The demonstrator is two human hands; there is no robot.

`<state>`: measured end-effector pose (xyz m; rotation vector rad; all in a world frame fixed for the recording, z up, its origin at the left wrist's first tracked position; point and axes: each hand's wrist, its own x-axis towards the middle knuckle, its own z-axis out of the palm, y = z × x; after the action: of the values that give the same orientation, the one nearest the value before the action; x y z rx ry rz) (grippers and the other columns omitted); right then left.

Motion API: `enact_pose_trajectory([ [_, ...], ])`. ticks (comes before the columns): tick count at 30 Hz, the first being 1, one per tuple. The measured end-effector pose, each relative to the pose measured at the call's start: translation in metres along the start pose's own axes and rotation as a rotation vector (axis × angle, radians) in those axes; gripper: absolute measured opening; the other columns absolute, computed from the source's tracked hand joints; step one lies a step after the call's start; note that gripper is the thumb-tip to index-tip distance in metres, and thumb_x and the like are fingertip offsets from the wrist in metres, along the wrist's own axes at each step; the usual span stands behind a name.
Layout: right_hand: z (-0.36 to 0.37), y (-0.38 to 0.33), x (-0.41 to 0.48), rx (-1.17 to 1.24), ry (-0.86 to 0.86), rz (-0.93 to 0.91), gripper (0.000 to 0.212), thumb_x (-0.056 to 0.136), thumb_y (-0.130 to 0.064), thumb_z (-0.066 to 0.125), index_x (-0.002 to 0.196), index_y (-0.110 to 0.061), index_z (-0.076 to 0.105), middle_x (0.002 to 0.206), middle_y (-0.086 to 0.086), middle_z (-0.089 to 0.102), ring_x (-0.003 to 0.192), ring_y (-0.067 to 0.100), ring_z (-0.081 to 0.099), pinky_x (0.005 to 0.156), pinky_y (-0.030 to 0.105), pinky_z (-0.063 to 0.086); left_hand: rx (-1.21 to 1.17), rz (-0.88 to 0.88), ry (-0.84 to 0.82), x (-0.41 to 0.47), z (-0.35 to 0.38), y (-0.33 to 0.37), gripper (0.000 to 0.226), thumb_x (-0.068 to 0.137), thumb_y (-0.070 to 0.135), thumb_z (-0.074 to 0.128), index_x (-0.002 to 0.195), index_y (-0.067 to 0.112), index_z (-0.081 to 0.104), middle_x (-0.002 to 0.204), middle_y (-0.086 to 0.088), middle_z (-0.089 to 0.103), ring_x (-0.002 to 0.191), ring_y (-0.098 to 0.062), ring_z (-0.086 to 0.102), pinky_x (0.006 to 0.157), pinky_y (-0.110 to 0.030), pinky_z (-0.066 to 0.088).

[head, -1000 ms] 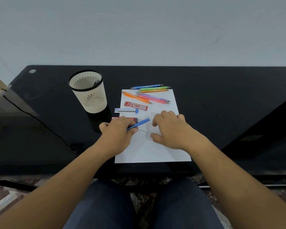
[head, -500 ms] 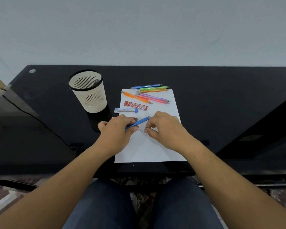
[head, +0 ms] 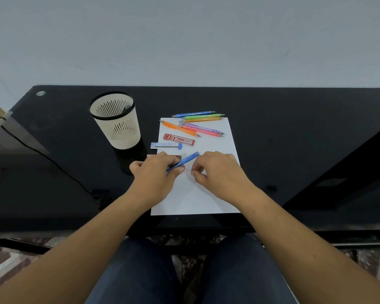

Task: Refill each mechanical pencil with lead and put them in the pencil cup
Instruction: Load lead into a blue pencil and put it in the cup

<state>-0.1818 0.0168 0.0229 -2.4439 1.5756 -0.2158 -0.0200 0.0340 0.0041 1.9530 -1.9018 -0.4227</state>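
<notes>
**The right hand (head: 217, 172) closes on the lead (head: 188, 170)**

A second ago we saw the right hand lying with spread fingers on the paper (head: 195, 194). Now its fingers are curled, they pinch the lead, and the hand is nearer to the left hand (head: 154, 172). Less of the lead shows between them. The blue pencil (head: 189, 159) is tilted a little steeper.

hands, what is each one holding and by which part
Left hand grips the blue mechanical pencil around its near end; right hand pinches a thin lead by its right end.
</notes>
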Motion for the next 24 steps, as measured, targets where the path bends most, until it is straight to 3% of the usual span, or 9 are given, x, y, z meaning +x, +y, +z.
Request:
enact_pose_trajectory([
  [4, -0.007, 0.01, -0.003, -0.108, 0.031, 0.003, 0.018, 0.096, -0.037, 0.046, 0.099, -0.027, 0.061, 0.089, -0.01, 0.065, 0.081, 0.011, 0.057, 0.091, 0.033, 0.042, 0.193, 0.035, 0.044, -0.001, -0.007, -0.008, 0.033, 0.095, 0.043, 0.053, 0.128, 0.039, 0.057, 0.108, 0.016, 0.059, 0.103, -0.009, 0.045, 0.092, -0.036, 0.021],
  [6, -0.012, 0.015, -0.004, -0.136, 0.05, 0.015, 0.018, 0.097, -0.037, 0.045, 0.099, -0.028, 0.06, 0.089, -0.011, 0.064, 0.081, 0.01, 0.056, 0.092, 0.033, 0.038, 0.229, 0.064, 0.078, -0.002, -0.01, -0.012, 0.035, 0.095, 0.042, 0.054, 0.129, 0.04, 0.057, 0.11, 0.015, 0.063, 0.106, -0.01, 0.047, 0.097, -0.038, 0.018],
  [11, -0.022, 0.018, -0.008, -0.114, 0.122, 0.026, 0.015, 0.098, -0.034, 0.044, 0.102, -0.029, 0.058, 0.097, -0.011, 0.063, 0.088, 0.009, 0.053, 0.096, 0.034, 0.032, 0.23, 0.138, 0.221, -0.005, -0.009, -0.019, 0.025, 0.091, 0.034, 0.063, 0.115, 0.03, 0.068, 0.103, 0.007, 0.07, 0.103, -0.015, 0.058, 0.104, -0.044, 0.015],
  [17, -0.021, 0.014, -0.009, -0.068, 0.211, -0.007, 0.017, 0.096, -0.033, 0.046, 0.103, -0.028, 0.061, 0.1, -0.01, 0.063, 0.093, 0.008, 0.054, 0.097, 0.034, 0.032, 0.201, 0.209, 0.314, -0.003, -0.005, -0.023, 0.014, 0.084, 0.022, 0.073, 0.096, 0.019, 0.067, 0.087, 0.0, 0.073, 0.08, -0.021, 0.066, 0.1, -0.049, 0.023],
  [24, -0.021, 0.009, -0.011, 0.021, 0.385, -0.1, 0.013, 0.091, -0.032, 0.057, 0.095, -0.024, 0.065, 0.098, -0.008, 0.066, 0.095, 0.009, 0.057, 0.094, 0.033, 0.034, 0.141, 0.213, 0.349, -0.001, -0.004, -0.026, 0.016, 0.083, 0.022, 0.074, 0.096, 0.017, 0.065, 0.087, -0.001, 0.073, 0.077, -0.022, 0.067, 0.097, -0.043, 0.022],
])
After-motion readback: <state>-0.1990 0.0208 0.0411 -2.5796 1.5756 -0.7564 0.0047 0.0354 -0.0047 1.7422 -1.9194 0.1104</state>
